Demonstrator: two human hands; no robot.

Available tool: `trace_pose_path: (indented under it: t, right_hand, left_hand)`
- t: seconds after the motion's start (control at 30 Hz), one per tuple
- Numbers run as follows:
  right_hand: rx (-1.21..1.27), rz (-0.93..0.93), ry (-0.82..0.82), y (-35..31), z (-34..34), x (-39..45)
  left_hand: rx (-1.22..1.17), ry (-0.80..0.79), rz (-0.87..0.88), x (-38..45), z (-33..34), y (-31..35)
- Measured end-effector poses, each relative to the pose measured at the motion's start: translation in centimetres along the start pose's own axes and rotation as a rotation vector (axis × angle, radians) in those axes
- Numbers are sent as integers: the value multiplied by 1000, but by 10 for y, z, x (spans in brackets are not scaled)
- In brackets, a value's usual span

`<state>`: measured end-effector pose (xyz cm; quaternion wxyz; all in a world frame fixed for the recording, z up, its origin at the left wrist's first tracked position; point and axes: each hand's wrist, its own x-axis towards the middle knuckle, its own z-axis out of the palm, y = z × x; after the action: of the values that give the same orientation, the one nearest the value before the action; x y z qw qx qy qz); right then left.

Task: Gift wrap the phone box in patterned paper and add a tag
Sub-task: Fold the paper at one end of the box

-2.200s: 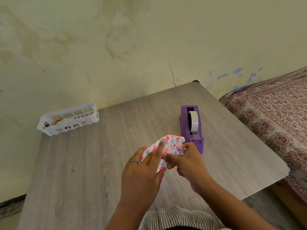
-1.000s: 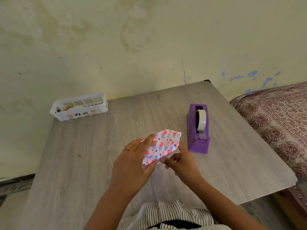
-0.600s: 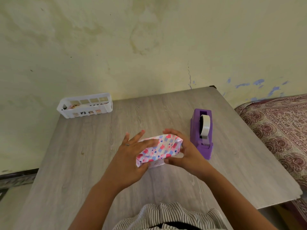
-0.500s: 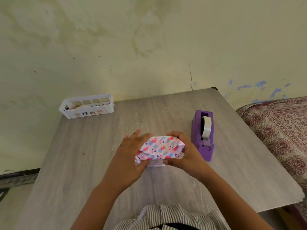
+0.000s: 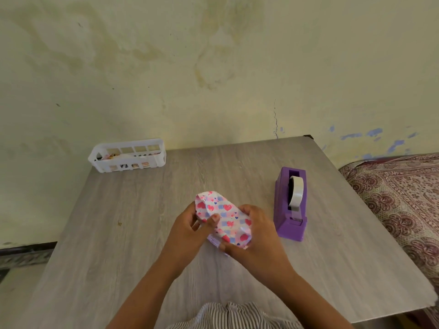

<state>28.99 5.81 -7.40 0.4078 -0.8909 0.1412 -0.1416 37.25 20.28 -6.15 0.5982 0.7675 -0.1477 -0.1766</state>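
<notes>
A phone box wrapped in white paper with pink hearts and blue squares [image 5: 224, 216] is held just above the grey wooden table [image 5: 133, 229], tilted with one end pointing away from me. My left hand [image 5: 190, 230] grips its left side, thumb pressed on the top face. My right hand [image 5: 251, 236] grips the right and near end, fingers curled round the folded paper. The box itself is hidden under the paper. No tag is visible in my hands.
A purple tape dispenser [image 5: 291, 205] with a roll of clear tape stands right of my hands. A white slotted plastic basket [image 5: 128, 158] holding small items sits at the table's far left by the wall. A patterned bedspread [image 5: 403, 198] lies beyond the table's right edge.
I have turned the wrapped box from lying crosswise between my hands to pointing away from me. My left thumb now lies on its top and my right hand has shifted to the near end.
</notes>
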Motion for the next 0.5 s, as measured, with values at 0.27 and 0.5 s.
trace_pose_path:
  t: [0.27,0.5]
  right_hand:
    - [265,107,-496,-6,-52,9]
    - [576,319,-393,-4,-43,15]
  left_hand:
    - [-25,-112,-33,5,-11,13]
    - [227,-142,69,8,-2,28]
